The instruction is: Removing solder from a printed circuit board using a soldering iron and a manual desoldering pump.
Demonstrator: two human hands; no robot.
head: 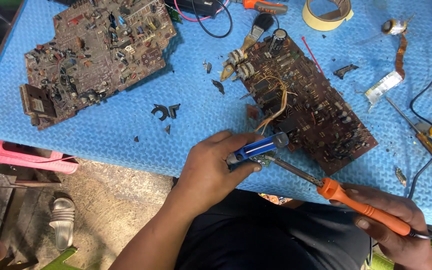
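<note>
Bright, even daylight across the blue mat [126, 125], colours strong and saturated. Soft, short shadows under the 2 circuit boards, the left board [96, 50] and the right board [306, 100], falling slightly down and to the right. Faint sheen on the orange handle of the soldering iron [371, 210]. Sharp focus over most of the mat; slight softness at the far corners. Mild wide-angle bending along the mat edges. Darker, dimmer ground [101, 200] below the mat.
</note>
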